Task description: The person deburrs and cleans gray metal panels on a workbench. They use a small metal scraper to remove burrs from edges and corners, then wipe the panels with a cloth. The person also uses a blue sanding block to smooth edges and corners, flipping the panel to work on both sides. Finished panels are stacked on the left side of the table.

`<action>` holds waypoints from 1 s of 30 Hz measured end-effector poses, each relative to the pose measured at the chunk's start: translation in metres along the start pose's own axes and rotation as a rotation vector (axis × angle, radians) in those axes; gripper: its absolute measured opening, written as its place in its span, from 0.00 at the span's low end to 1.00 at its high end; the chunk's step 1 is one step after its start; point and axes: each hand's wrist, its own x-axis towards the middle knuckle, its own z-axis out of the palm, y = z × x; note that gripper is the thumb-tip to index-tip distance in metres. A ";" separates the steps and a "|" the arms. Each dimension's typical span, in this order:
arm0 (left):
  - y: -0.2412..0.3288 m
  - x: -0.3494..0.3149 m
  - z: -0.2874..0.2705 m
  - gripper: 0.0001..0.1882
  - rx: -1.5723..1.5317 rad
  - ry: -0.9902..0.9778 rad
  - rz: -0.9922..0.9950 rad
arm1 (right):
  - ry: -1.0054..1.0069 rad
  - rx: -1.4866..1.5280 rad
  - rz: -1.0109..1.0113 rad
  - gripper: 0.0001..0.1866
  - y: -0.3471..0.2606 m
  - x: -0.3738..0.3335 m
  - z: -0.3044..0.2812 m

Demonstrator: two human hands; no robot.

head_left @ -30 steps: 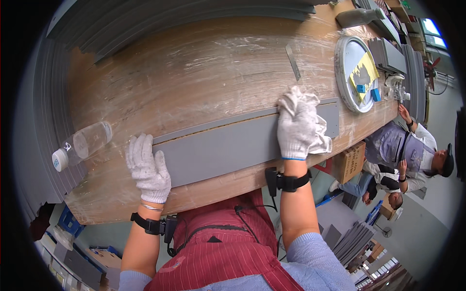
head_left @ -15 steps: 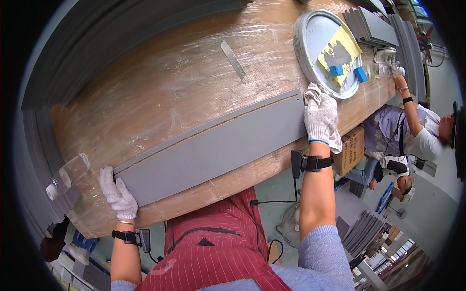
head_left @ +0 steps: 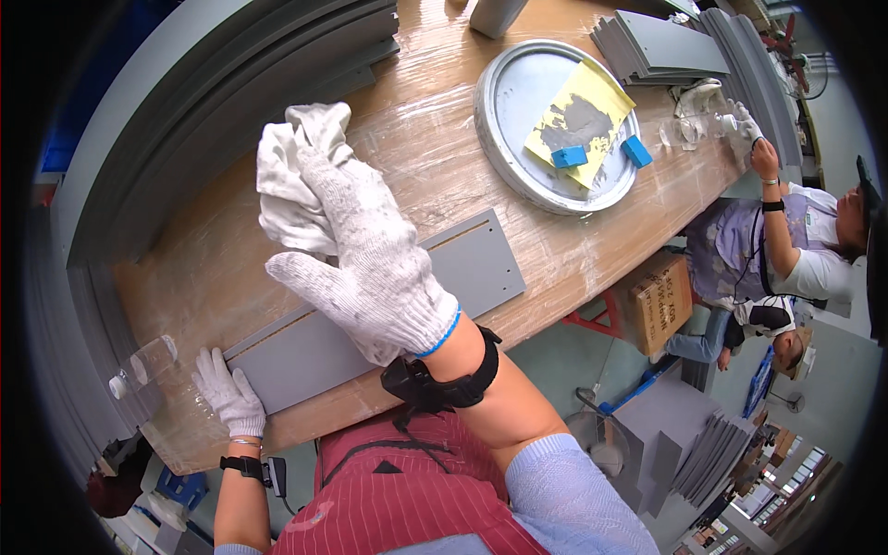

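Note:
A long grey panel [head_left: 486, 268] with a brown groove along its far edge lies on the film-covered table in front of me. My left hand [head_left: 228, 396], in a white knit glove, rests at the panel's left end with fingers stretched and thumb apart. Above the panel, my gloved right hand [head_left: 375, 250] grips a crumpled white cloth [head_left: 289, 190]. That hand and forearm hide the middle of the panel. By the left hand a clear plastic bottle [head_left: 153, 359] lies on its side.
A round pale lid [head_left: 495, 153] carries a yellow sheet [head_left: 610, 92] smeared with grey paste and two blue blocks [head_left: 569, 157]. Grey panels [head_left: 268, 83] are stacked at far left, more panels [head_left: 661, 46] at far right. A co-worker [head_left: 805, 240] stands at right beside a cardboard box [head_left: 659, 301].
My right hand has lifted the cloth off the panel's right end and swung left over its middle. The metal strip on the table is now hidden. My left hand stays at the panel's left end.

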 end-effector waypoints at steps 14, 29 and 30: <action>0.230 0.115 -0.045 0.44 -0.354 -0.198 0.693 | 0.191 -1.045 0.357 0.37 0.135 -0.006 -0.178; 0.233 0.123 -0.049 0.39 -0.378 -0.203 0.682 | 0.339 -1.025 0.400 0.21 0.185 0.023 -0.218; 0.233 0.124 -0.048 0.39 -0.379 -0.194 0.686 | 0.318 -1.076 0.398 0.21 0.187 0.025 -0.217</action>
